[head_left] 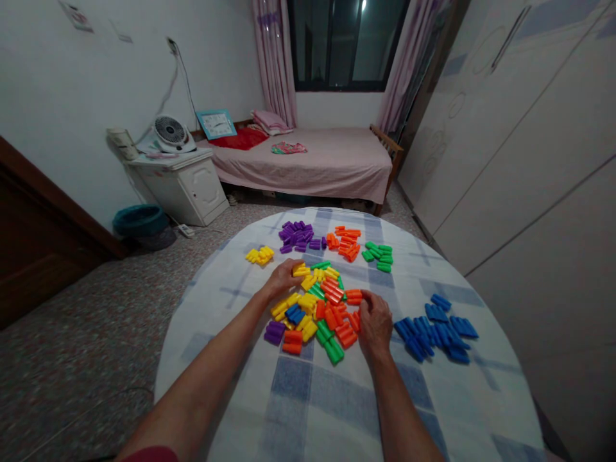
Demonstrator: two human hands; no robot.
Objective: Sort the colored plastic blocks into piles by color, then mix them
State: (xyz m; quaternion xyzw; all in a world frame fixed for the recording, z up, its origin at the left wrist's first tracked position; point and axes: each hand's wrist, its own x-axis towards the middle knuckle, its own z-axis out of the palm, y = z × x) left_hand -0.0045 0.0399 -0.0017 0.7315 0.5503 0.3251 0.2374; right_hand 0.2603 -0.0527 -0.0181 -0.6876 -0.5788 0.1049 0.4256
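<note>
Blue-and-white checked cloth covers the round desk (337, 410) I'm standing near, and a mixed heap of ribbed plastic pieces (315, 307) lies at its middle, between the person's two hands. The left hand (283, 279) is at the heap's far-left edge, its fingertips against a yellow piece (301, 271); I can't tell whether that grip pinches it or only touches. The right hand (376, 321) curls beside the heap, fingertips at an orange piece (354, 294), and that grip is equally hard to judge. Sorted groups lie round about: yellow (260, 255), purple (296, 236), orange (347, 244) and green (378, 255) beyond the heap, blue (436, 328) to the right. By the bed (317, 160), a turquoise-framed clock (216, 124) leans near a white fan (171, 131); its dial markings are too small for me to read, as is the printed card (76, 16) on the wall.
</note>
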